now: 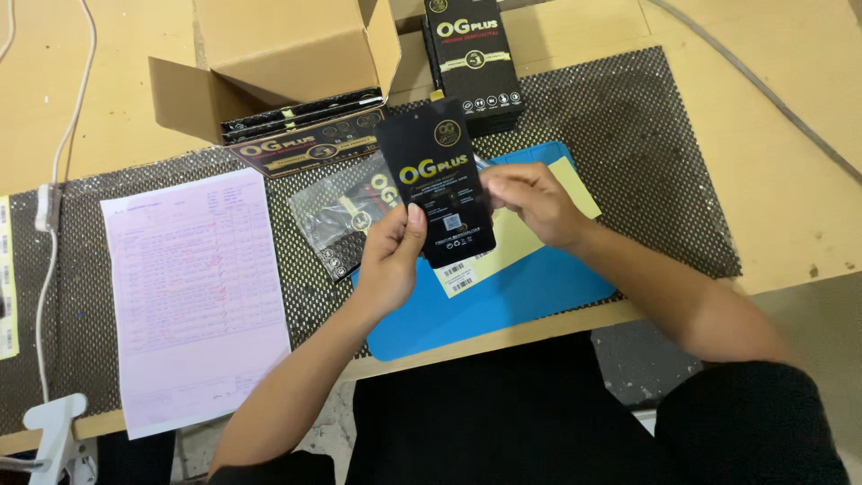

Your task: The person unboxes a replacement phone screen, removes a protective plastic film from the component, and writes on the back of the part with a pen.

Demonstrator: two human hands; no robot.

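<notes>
A flat black package [435,180] with yellow lettering is held upright over the desk between both hands. My left hand [391,256] grips its lower left edge, thumb on the front. My right hand [532,202] pinches its right edge. Under the package lies a yellow sheet [512,242] with barcode labels on a blue mat [530,292]. A clear plastic sleeve [337,216] with a similar black item lies just left of my left hand.
An open cardboard box [287,63] holding more black packages stands at the back left. A stack of black packages [473,58] sits behind. A pink printed form [193,296] lies at the left on a dark mesh mat [646,153]. A white cable [54,180] runs along the far left.
</notes>
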